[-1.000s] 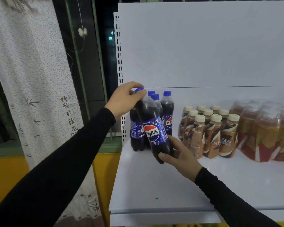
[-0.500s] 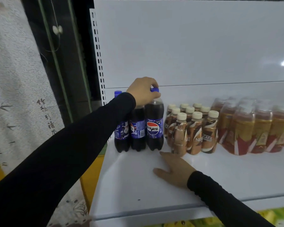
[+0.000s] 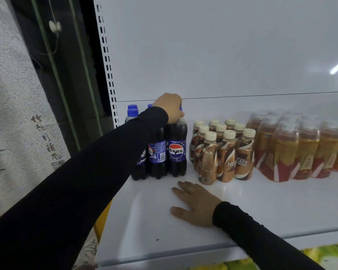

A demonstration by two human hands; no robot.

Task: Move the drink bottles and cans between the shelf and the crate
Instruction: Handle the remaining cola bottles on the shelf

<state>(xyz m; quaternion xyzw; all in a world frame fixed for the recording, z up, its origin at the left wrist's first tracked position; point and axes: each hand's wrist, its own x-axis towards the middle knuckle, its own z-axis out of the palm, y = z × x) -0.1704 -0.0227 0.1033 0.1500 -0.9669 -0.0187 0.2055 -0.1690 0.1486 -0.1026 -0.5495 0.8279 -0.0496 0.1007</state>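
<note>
There is one view only, from a wide-angle camera worn on the person's head. It looks forward and slightly down onto a white shelf (image 3: 144, 221) from close by, with both sleeved arms reaching in from the bottom edge. The shelf's back panel (image 3: 213, 51) fills the upper frame, and a curtain (image 3: 14, 106) hangs at the left.

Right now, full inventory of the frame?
Pepsi bottles: at least four, dark cola with blue caps and labels, upright at shelf's left end.
Nescafe bottles: about nine, brown with cream caps, right of the Pepsi.
Tea bottles: several, amber with red-gold labels, shrink-wrapped, far right.
Shelf: one, white, with white back panel.
Curtain: one, pale patterned, far left.
Left hand: grips the cap of the front right Pepsi bottle.
Right hand: flat on the shelf, holding nothing.
</note>
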